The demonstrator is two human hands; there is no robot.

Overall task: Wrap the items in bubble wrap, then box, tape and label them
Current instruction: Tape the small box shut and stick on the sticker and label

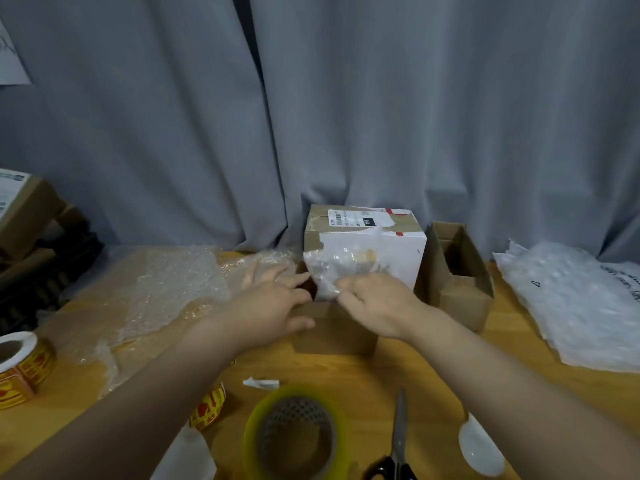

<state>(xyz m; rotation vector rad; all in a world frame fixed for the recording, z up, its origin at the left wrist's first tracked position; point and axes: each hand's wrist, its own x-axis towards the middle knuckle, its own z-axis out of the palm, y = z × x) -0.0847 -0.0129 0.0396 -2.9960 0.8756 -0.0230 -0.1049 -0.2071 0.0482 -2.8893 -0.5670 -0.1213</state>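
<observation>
A small open cardboard box (334, 332) stands in the middle of the wooden table. My right hand (375, 303) grips a bubble-wrapped item (334, 268) and holds it over the box's opening. My left hand (277, 299) rests on the box's left rim with fingers spread and relaxed. A sheet of bubble wrap (169, 292) lies flat to the left. A roll of yellow-green tape (298, 434) and black-handled scissors (398, 441) lie near the front edge. A roll of red and yellow labels (20, 365) sits at the far left.
A sealed, labelled parcel (367, 237) stands behind the open box, with another open carton (457, 271) to its right. White foam sheets (575, 303) lie at the right. A white spoon (479, 445) is at front right. Stacked cartons (27, 216) sit at back left.
</observation>
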